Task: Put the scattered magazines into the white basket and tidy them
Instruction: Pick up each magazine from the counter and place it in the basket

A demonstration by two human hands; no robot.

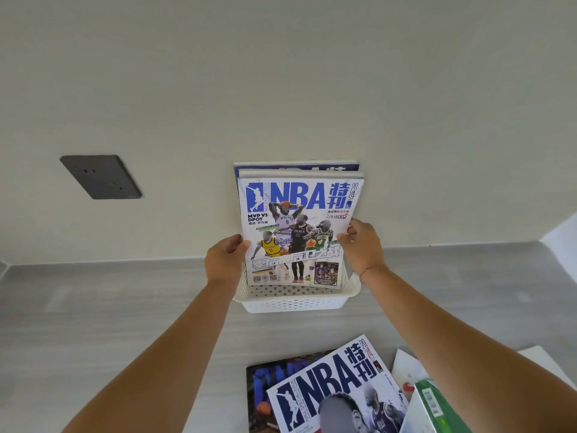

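Note:
A white perforated basket (293, 303) stands on the grey counter against the wall. An NBA magazine (298, 226) with a white and blue cover stands upright in it, in front of two other upright magazines (296, 168) whose top edges show behind it. My left hand (224, 256) grips the front magazine's left edge and my right hand (363, 245) grips its right edge. Nearer to me lie another white NBA magazine (334, 385) and a dark-covered magazine (257, 392) partly under it.
A green and white book or box (434, 407) and some white papers (406, 365) lie at the bottom right beside the loose magazines. A dark grey wall socket (101, 176) is on the wall to the left. The grey counter (109, 307) stretches left and right.

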